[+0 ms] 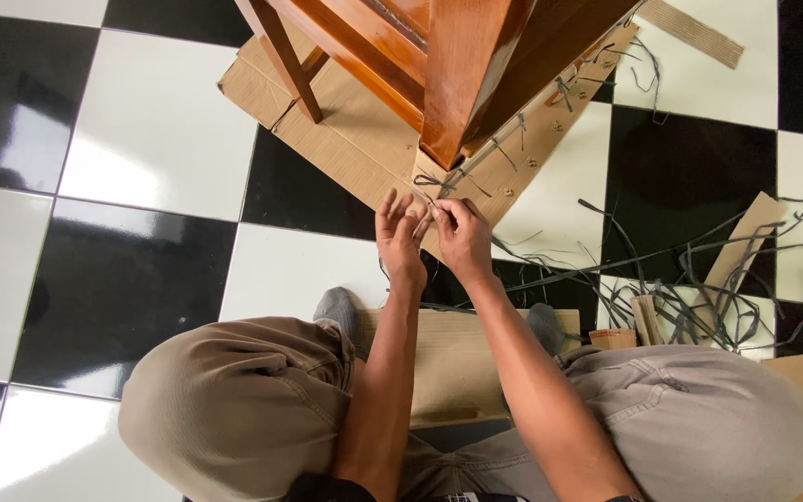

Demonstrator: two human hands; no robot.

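My left hand (400, 234) and my right hand (462, 234) meet just below the corner of a glossy brown wooden chair (457, 74). Together they pinch a thin dark strip (431, 206) that runs up toward the chair's seat frame. The left fingers are partly spread, the right fingers are closed tight on the strip. More dark strips (513, 149) hang from the light frame edge beside the chair leg. The chair stands on a flat sheet of cardboard (346, 139).
The floor is black and white tiles (160, 130). A tangle of loose dark strips (699, 288) lies at the right with cardboard scraps (745, 232). My knees in beige trousers (234, 400) fill the bottom, with grey-socked feet on another cardboard piece (457, 363).
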